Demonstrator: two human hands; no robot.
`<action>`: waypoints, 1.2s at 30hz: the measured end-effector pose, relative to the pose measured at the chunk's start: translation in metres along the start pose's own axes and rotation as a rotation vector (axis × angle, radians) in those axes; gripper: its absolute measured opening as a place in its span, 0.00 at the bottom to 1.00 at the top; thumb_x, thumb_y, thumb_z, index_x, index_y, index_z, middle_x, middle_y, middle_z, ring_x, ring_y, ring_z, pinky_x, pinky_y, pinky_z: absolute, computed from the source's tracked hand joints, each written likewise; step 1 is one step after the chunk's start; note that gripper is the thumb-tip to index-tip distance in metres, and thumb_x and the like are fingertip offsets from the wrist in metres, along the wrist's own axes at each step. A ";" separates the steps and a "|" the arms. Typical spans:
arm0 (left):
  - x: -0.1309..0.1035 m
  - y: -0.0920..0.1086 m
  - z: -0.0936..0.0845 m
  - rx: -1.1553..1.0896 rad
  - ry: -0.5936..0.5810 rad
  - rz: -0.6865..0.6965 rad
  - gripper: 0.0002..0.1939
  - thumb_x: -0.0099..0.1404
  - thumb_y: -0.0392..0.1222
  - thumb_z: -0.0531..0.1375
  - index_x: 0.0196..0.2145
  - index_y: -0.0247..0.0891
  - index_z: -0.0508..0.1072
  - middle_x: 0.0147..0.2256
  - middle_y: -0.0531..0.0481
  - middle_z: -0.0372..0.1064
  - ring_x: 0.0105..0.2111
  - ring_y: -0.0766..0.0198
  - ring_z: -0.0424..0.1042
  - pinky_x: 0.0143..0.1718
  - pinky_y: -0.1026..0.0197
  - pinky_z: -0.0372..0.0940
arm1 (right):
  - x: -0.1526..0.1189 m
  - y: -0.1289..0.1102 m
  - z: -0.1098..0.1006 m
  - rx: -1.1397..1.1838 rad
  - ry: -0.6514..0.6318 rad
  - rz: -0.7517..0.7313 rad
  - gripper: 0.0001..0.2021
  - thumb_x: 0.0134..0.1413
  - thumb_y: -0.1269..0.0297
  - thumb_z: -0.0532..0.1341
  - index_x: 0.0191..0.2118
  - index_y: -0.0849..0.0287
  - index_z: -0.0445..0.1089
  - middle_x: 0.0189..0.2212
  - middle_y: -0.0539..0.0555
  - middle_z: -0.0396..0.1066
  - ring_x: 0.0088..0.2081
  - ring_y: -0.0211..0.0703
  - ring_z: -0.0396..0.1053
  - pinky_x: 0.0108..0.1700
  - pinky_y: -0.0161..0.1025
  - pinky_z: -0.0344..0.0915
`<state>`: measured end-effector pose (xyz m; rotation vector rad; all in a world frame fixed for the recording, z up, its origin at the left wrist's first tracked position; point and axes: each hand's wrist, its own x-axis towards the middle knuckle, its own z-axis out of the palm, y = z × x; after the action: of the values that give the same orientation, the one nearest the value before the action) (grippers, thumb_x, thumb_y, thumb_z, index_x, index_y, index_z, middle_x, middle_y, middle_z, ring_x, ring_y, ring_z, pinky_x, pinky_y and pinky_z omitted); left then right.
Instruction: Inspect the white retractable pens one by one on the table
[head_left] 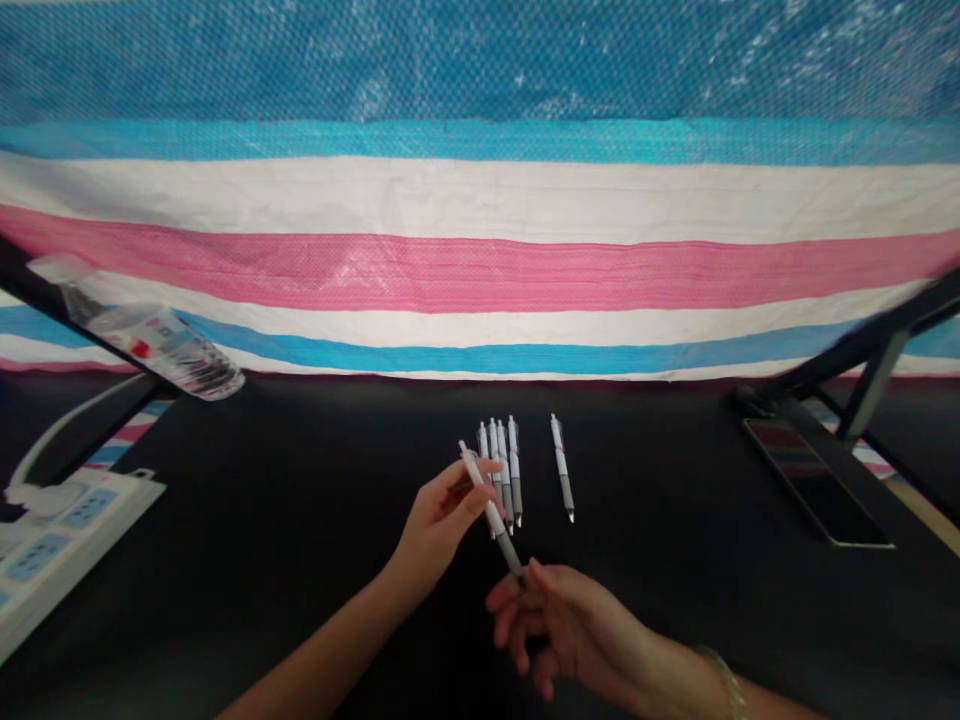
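A white pen with a grey grip (pixel 491 512) is held at a slant, its clip end pointing up and to the left. The thumb and fingers of my left hand (pixel 442 515) pinch its white upper barrel. Down at its tip, my right hand (pixel 574 620) has thumb and forefinger closed, with the other fingers loosely curled. Just behind my left fingers, several similar pens (pixel 514 470) lie side by side on the black table (pixel 645 480), partly covered by the hand. Another such pen (pixel 562 468) lies apart to their right.
At the left are a white power strip (pixel 75 530) with a plugged-in cable and a clear plastic bottle (pixel 172 345), tilted by a black bar. A phone (pixel 817 485) lies at the right, near a black metal stand (pixel 862 360). Striped sheeting (pixel 480 200) hangs behind.
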<state>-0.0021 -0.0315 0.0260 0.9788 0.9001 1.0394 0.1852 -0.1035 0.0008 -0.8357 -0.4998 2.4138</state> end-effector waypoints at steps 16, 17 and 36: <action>0.006 0.004 -0.004 0.048 0.109 0.000 0.28 0.60 0.42 0.68 0.55 0.42 0.65 0.30 0.58 0.69 0.25 0.66 0.74 0.27 0.63 0.71 | -0.002 -0.004 0.001 0.003 -0.075 -0.008 0.24 0.64 0.50 0.56 0.53 0.64 0.72 0.51 0.67 0.73 0.44 0.52 0.75 0.42 0.43 0.67; 0.005 0.004 -0.003 0.048 0.109 -0.002 0.28 0.60 0.42 0.68 0.56 0.42 0.65 0.30 0.58 0.69 0.25 0.66 0.74 0.27 0.63 0.71 | -0.002 -0.004 0.002 0.004 -0.074 -0.008 0.23 0.64 0.50 0.56 0.53 0.64 0.72 0.51 0.67 0.73 0.44 0.52 0.75 0.42 0.43 0.66; 0.006 0.001 -0.005 0.049 0.152 0.041 0.28 0.62 0.43 0.67 0.57 0.41 0.65 0.30 0.57 0.70 0.26 0.66 0.74 0.28 0.64 0.71 | -0.004 -0.005 0.003 0.013 -0.083 -0.015 0.23 0.67 0.55 0.52 0.54 0.67 0.73 0.50 0.68 0.73 0.44 0.52 0.75 0.44 0.43 0.66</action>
<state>-0.0056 -0.0242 0.0245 0.9721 1.0379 1.1427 0.1877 -0.1026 0.0066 -0.7269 -0.5197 2.4434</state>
